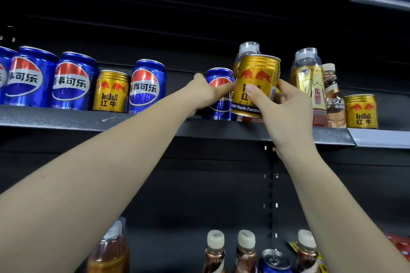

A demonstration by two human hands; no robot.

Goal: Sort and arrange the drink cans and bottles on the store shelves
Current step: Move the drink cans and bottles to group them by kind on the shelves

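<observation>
Carefully, my right hand [286,106] grips the gold can [255,86] lifted clear while my left hand [206,93] clasps the blue can [219,95] beside it; I'd keep both upright.

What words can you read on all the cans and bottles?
"百事可乐": blue cans
"RedBull 红牛": gold can on the shelf
"Red Bull Vitamin Function": gold can in the right hand
"东鹏": yellow bottle
"ESCA", partly hidden: brown bottle
Lower shelf labels: unreadable.
</observation>
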